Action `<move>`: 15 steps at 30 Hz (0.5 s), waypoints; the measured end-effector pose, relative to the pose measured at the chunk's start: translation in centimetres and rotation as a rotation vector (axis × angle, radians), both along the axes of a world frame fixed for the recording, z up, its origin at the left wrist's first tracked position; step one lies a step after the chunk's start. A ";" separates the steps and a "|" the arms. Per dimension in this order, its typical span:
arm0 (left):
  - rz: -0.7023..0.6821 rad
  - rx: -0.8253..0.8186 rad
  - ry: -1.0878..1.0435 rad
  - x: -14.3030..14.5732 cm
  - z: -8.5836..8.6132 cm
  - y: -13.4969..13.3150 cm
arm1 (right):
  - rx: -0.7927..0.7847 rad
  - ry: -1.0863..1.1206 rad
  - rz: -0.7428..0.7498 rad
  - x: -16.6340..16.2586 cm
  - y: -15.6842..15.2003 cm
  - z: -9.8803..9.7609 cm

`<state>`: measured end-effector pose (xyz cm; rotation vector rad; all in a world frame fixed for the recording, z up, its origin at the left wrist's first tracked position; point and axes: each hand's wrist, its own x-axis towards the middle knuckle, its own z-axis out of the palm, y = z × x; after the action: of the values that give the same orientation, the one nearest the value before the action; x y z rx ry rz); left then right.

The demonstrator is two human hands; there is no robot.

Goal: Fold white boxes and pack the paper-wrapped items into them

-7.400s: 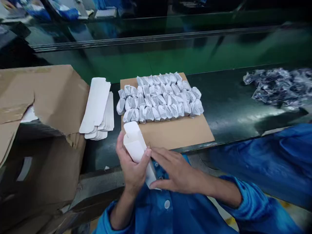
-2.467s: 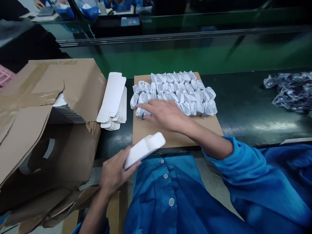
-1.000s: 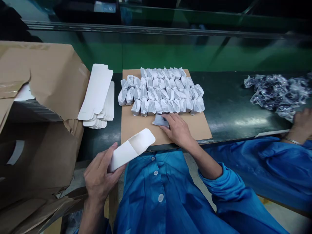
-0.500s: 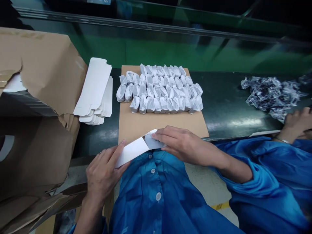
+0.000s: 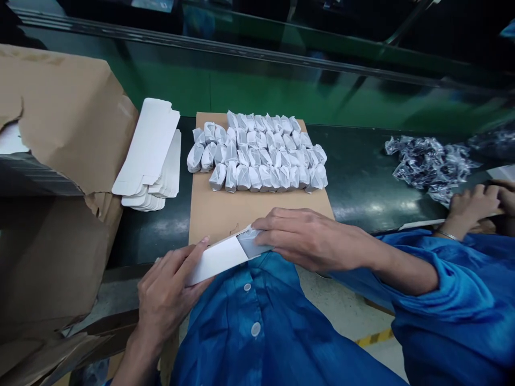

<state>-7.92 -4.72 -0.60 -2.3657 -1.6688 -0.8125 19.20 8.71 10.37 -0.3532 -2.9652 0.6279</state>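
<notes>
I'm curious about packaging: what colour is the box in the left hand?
The box in the left hand is white, best seen in the head view.

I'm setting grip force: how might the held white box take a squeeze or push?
The white box is probably light, since the left hand holds it by one end. Its thin-looking walls suggest it would dent under a hard squeeze. Pushed at the open end, where the right hand holds a wrapped piece, it may slip, as its sides look smooth.

One held box (image 5: pixel 219 261), one held packet (image 5: pixel 251 243)
Twelve o'clock holds four packet rows (image 5: pixel 255 157); ten, one carton (image 5: pixel 68 107); eleven, one card stack (image 5: pixel 148 145); two, one plastic heap (image 5: pixel 432 166).
</notes>
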 end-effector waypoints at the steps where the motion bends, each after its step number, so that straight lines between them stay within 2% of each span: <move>1: 0.008 -0.004 -0.018 0.1 0.0 0.0 | -0.005 0.004 -0.008 0.1 0.0 0.2; 3: 0.030 -0.001 -0.037 0.3 -0.1 0.0 | -0.019 0.046 -0.022 0.2 -0.2 0.5; 5: 0.042 -0.025 -0.075 0.6 -0.1 0.2 | 0.043 0.093 -0.018 0.3 -0.8 0.6; 8: -0.036 -0.228 -0.285 1.6 0.4 0.1 | 0.287 0.145 0.055 0.1 -2.4 1.0; 10: -0.172 -0.391 -0.489 2.9 0.9 -0.3 | 0.407 0.157 0.112 0.0 -3.8 1.1; 13: -0.303 -0.528 -0.766 5.5 1.6 -1.6 | 0.401 0.134 0.165 0.1 -5.6 0.5; 15: -0.269 -0.588 -0.893 7.1 1.6 -2.5 | 0.355 0.109 0.186 0.5 -6.3 -0.1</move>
<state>-0.83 -7.26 1.01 -2.8786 -2.1238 -1.8633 19.73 2.41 10.23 -0.0136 -2.9431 0.1203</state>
